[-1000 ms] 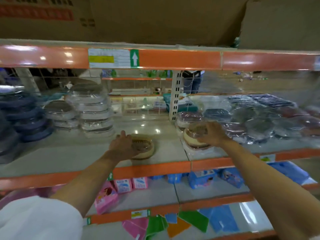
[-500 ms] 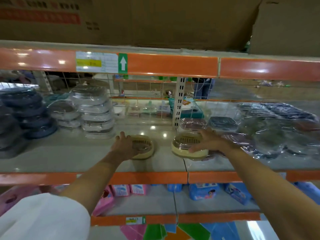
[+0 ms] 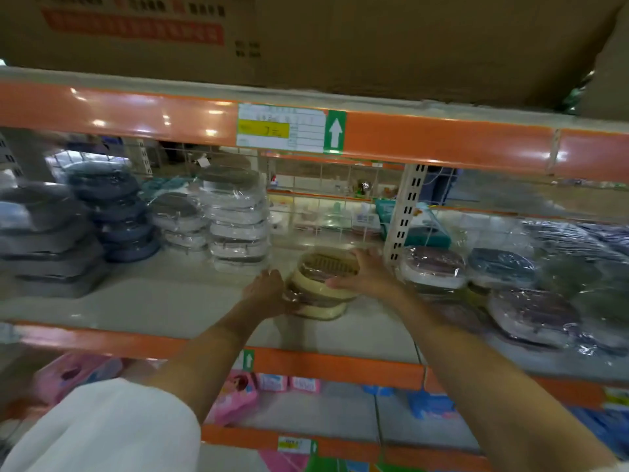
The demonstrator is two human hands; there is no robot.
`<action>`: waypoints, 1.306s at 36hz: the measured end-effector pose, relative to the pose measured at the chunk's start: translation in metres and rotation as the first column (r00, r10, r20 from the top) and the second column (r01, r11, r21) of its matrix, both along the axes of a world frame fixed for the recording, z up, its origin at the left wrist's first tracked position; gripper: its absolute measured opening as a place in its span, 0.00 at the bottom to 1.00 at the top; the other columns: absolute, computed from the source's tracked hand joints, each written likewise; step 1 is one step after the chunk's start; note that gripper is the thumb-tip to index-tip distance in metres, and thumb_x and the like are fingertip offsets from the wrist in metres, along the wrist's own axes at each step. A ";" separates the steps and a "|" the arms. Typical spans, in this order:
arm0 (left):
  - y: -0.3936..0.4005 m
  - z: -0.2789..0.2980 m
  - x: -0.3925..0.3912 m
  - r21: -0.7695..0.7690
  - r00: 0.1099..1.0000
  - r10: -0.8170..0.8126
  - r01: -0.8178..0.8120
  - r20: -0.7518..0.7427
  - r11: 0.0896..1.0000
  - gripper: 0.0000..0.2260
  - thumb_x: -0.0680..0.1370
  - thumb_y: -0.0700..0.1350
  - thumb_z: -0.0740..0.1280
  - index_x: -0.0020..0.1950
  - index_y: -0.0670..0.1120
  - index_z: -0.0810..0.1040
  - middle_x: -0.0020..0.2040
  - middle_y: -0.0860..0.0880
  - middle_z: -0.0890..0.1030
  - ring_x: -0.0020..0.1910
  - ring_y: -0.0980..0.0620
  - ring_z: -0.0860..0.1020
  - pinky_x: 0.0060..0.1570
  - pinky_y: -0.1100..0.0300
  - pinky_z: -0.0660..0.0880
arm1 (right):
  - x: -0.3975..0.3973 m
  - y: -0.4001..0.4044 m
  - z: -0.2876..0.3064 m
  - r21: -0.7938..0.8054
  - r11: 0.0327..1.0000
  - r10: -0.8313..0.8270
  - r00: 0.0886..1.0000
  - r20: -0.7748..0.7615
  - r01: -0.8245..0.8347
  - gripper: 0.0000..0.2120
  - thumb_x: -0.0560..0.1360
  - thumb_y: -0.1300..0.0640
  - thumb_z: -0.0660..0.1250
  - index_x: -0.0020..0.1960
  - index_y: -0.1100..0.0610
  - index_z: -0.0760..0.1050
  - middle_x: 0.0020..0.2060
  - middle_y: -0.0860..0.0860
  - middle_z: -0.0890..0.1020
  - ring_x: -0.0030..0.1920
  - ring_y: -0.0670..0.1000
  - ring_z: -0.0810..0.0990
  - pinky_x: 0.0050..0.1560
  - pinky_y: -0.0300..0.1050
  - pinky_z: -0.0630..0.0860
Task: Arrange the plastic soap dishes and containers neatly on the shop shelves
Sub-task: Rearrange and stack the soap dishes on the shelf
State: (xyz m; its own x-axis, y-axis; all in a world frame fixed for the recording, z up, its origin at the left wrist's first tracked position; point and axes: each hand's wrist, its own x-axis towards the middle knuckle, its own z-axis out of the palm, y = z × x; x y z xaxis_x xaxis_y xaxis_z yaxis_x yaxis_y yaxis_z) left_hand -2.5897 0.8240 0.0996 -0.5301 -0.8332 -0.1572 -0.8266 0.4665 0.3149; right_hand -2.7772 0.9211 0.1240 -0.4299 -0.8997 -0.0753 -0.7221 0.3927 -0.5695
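Observation:
Two cream-yellow wrapped soap dishes are stacked at the middle of the grey shelf [image 3: 177,301]. The upper cream soap dish [image 3: 323,270] sits on the lower cream soap dish [image 3: 320,310]. My right hand [image 3: 366,272] grips the upper dish from its right side, fingers over its lid. At the left side of the lower dish, my left hand [image 3: 267,294] holds it with curled fingers.
Stacks of grey and dark blue wrapped dishes [image 3: 235,216] stand at the left and back. Wrapped dishes in plastic [image 3: 434,267] crowd the right, behind a white upright post [image 3: 403,212]. An orange shelf edge [image 3: 340,366] runs below, with pink and blue packs underneath.
My right hand carried its cream dish leftwards from the right pile and set it onto the dish under my left hand. The view shifted left.

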 end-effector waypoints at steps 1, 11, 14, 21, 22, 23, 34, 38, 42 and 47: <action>-0.003 -0.001 0.002 0.005 1.000 -0.004 0.004 -0.003 1.000 0.42 0.69 0.63 0.72 0.72 0.39 0.61 0.68 0.39 0.67 0.68 0.42 0.69 0.63 0.51 0.69 | 0.004 -0.005 -0.003 0.001 1.000 0.012 1.000 0.014 -0.012 0.45 0.68 0.42 0.75 0.76 0.55 0.56 0.71 0.55 0.56 0.74 0.57 0.54 0.71 0.50 0.59; -0.015 -0.011 0.001 -0.013 0.998 -0.059 0.058 -0.035 0.998 0.35 0.69 0.64 0.71 0.67 0.43 0.69 0.62 0.43 0.75 0.60 0.45 0.75 0.55 0.54 0.73 | 0.010 -0.019 -0.017 0.056 0.998 -0.004 0.975 0.220 -0.009 0.54 0.66 0.50 0.79 0.78 0.45 0.45 0.71 0.58 0.62 0.68 0.59 0.67 0.57 0.51 0.75; -0.020 -0.013 -0.005 0.001 0.997 -0.047 0.047 -0.065 0.999 0.35 0.67 0.65 0.73 0.64 0.43 0.70 0.60 0.44 0.77 0.59 0.46 0.77 0.53 0.54 0.74 | 0.011 -0.022 -0.017 0.051 0.998 -0.042 0.971 0.237 0.031 0.56 0.64 0.54 0.80 0.78 0.47 0.45 0.71 0.57 0.63 0.68 0.60 0.67 0.59 0.57 0.76; -0.038 -0.015 -0.017 0.002 0.995 -0.019 0.019 -0.098 1.000 0.32 0.71 0.63 0.71 0.65 0.43 0.69 0.61 0.45 0.77 0.60 0.46 0.76 0.52 0.56 0.72 | 0.006 -0.046 -0.024 -0.021 0.986 -0.150 0.948 0.281 0.163 0.55 0.61 0.55 0.82 0.77 0.52 0.50 0.70 0.56 0.63 0.67 0.60 0.68 0.55 0.60 0.78; -0.041 -0.016 -0.019 0.018 0.994 -0.011 0.013 -0.109 1.000 0.32 0.71 0.62 0.71 0.65 0.43 0.69 0.61 0.45 0.77 0.60 0.45 0.76 0.52 0.56 0.72 | 0.005 -0.050 -0.025 -0.039 0.986 -0.148 0.951 0.273 0.164 0.55 0.61 0.54 0.82 0.77 0.53 0.50 0.70 0.57 0.63 0.67 0.60 0.68 0.59 0.60 0.76; -0.045 -0.017 -0.020 0.035 0.992 0.002 0.003 -0.122 0.999 0.32 0.71 0.62 0.71 0.65 0.43 0.69 0.61 0.44 0.77 0.60 0.45 0.76 0.52 0.56 0.72 | 0.004 -0.055 -0.026 -0.053 0.985 -0.146 0.951 0.273 0.166 0.54 0.62 0.54 0.82 0.77 0.54 0.50 0.71 0.57 0.63 0.67 0.59 0.69 0.61 0.60 0.75; -0.070 -0.017 -0.034 -0.054 0.998 -0.022 0.019 -0.066 0.998 0.28 0.74 0.62 0.67 0.63 0.43 0.70 0.58 0.45 0.78 0.59 0.44 0.77 0.54 0.54 0.73 | -0.004 -0.070 -0.028 -0.119 0.979 -0.130 0.960 0.247 0.163 0.48 0.66 0.56 0.79 0.76 0.57 0.53 0.67 0.55 0.69 0.65 0.57 0.71 0.61 0.51 0.73; -0.069 -0.013 -0.035 -0.151 0.993 -0.113 0.118 0.041 0.982 0.25 0.77 0.62 0.62 0.62 0.43 0.75 0.57 0.45 0.79 0.59 0.45 0.77 0.53 0.55 0.72 | -0.012 -0.051 -0.015 -0.141 0.983 -0.114 0.993 0.038 0.118 0.38 0.67 0.54 0.78 0.72 0.57 0.65 0.65 0.54 0.72 0.64 0.55 0.72 0.59 0.46 0.73; -0.065 -0.010 -0.036 -0.231 0.977 -0.181 0.204 0.116 0.951 0.22 0.77 0.60 0.62 0.60 0.45 0.76 0.56 0.46 0.80 0.57 0.45 0.78 0.52 0.54 0.75 | -0.026 -0.025 0.004 -0.111 0.988 -0.125 0.982 -0.139 0.110 0.29 0.71 0.53 0.74 0.68 0.60 0.67 0.62 0.55 0.72 0.61 0.54 0.72 0.53 0.42 0.68; -0.042 0.000 -0.045 -0.243 0.960 -0.183 0.233 0.211 0.942 0.20 0.77 0.58 0.63 0.62 0.45 0.76 0.59 0.46 0.78 0.59 0.46 0.77 0.56 0.54 0.73 | -0.054 0.012 0.021 -0.051 0.987 -0.159 0.950 -0.268 0.151 0.29 0.71 0.51 0.74 0.66 0.60 0.69 0.62 0.56 0.72 0.62 0.56 0.72 0.59 0.50 0.72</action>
